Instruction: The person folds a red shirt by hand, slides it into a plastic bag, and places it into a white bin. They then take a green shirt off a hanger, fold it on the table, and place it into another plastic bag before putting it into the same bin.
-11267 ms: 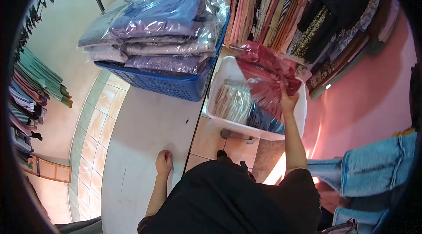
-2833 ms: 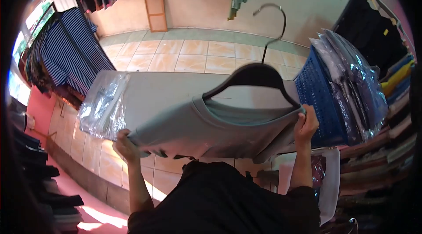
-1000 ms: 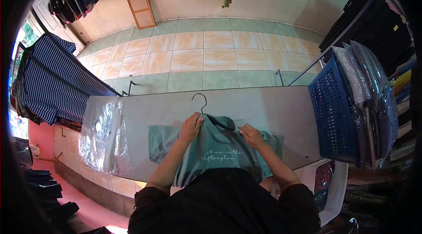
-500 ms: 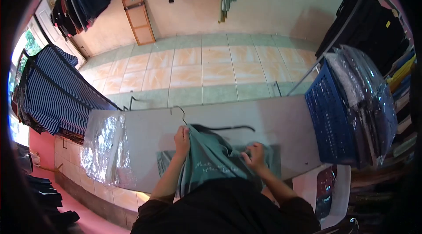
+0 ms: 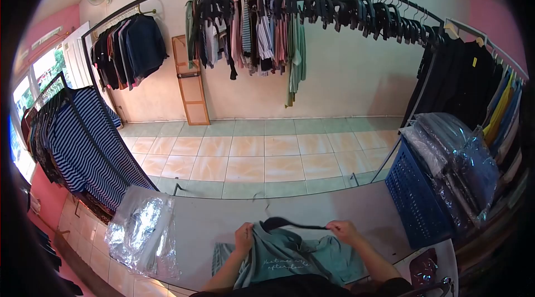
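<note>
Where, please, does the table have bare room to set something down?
The table is bare between the plastic bags and the green shirt, and between the right hand and the blue basket. It is crowded around the black hanger.

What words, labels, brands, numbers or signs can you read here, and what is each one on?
"afterglow": lower line of white script on the green shirt, slightly blurred.
Upper line of script on the same shirt: too blurred to read with certainty.
Yellow tag on the black clothes: too small to tell whether anything is written on it.
I can read no brands, numbers or signs.
</note>
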`<state>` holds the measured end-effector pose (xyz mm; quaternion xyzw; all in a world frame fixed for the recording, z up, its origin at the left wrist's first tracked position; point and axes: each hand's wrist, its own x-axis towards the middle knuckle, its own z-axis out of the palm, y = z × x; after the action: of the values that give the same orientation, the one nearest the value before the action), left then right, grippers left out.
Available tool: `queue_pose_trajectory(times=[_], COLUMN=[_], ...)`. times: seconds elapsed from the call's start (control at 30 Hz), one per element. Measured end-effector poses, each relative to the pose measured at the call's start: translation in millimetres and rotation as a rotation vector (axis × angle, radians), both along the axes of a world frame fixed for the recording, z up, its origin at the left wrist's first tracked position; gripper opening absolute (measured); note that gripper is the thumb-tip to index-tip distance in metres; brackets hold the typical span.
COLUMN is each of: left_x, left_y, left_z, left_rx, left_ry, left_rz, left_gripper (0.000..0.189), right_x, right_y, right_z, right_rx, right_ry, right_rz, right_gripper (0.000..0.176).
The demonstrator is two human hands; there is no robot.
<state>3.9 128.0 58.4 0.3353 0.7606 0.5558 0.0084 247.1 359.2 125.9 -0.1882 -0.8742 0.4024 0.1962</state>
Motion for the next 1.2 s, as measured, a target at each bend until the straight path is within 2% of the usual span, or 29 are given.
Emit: queue_pose_trajectory(times=[0.03, 0.1, 0.23, 0.27, 0.3, 0.33, 0.37, 0.43, 0.5, 0.63, 0.7, 0.77, 0.83, 0.93, 1.03, 1.2], left_x=[-5.1, -18.4, -34.2, -35.6, -35.0, -34.0, -33.9, -34.7, -28.9, -24.5, -24.8, -24.2, -23.9, -24.5, -25.0, -25.1], left_y=[-5.1, -20.6, -60.4, -69.5, -77.0, -82.8, -87.8, -95.6, -92.9, -92.6, -92.1, -92.0, -91.6, -90.1, -90.1, -90.6], left_z=[-4.0, -19.1, -48.0, -55.7, -63.6, -74.3, -84.2, -91.1, -85.4, -92.7, -92.0, -91.8, -89.0, -83.4, -82.5, -80.2], left_rx=[0.009, 0.027, -0.069, -0.169, -0.27, -0.267, -0.315, -0.363, -0.366, -0.369, -0.351, -0.294, -0.277, -0.263, -0.301, -0.306], left_ry=[0.003, -0.028, 0.049, -0.004, -0.059, -0.062, -0.011, 0.038, 0.124, 0.203, 0.251, 0.256, 0.282, 0.317, 0.32, 0.284], left_rz=[0.006, 0.21, 0.249, 0.221, 0.19, 0.195, 0.176, 0.161, 0.175, 0.24, 0.259, 0.268, 0.3, 0.324, 0.326, 0.305], left_gripper=[0.025, 0.023, 0.023, 0.023, 0.023, 0.023, 0.023, 0.024, 0.023, 0.023, 0.021, 0.02, 0.02, 0.019, 0.019, 0.018], right_x=[5.6, 16.7, 8.4, -3.3, -22.3, -39.9, -59.1, -102.8, -149.0, -256.1, -316.5, -374.1, -414.1, -450.4, -466.7, -462.9], right_y=[8.9, 26.4, 37.3, 30.7, 14.0, -3.4, -22.0, -58.4, -87.3, -126.1, -126.5, -123.1, -120.7, -117.1, -115.4, -122.7], right_z=[5.1, 24.4, 87.0, 110.5, 144.8, 176.1, 205.5, 254.4, 289.0, 348.0, 379.3, 406.1, 426.6, 443.4, 445.7, 433.7], right_rx=[0.008, 0.014, 0.015, 0.049, 0.082, 0.065, 0.047, 0.268, 0.555, 0.663, 0.794, 0.847, 0.816, 0.75, 0.663, 0.695], right_ry=[0.053, 0.102, 0.171, 0.192, 0.213, 0.214, 0.215, 0.286, 0.392, 0.759, 0.851, 0.842, 0.727, 0.636, 0.65, 0.581], right_rz=[-0.069, -0.192, -0.325, -0.285, -0.245, -0.138, -0.031, 0.211, 0.321, 0.257, 0.132, -0.087, -0.236, -0.332, -0.404, -0.356], right_gripper=[0.016, 0.017, 0.016, 0.015, 0.017, 0.019, 0.023, 0.029, 0.027, 0.022, 0.022, 0.023, 0.022, 0.019, 0.017, 0.013])
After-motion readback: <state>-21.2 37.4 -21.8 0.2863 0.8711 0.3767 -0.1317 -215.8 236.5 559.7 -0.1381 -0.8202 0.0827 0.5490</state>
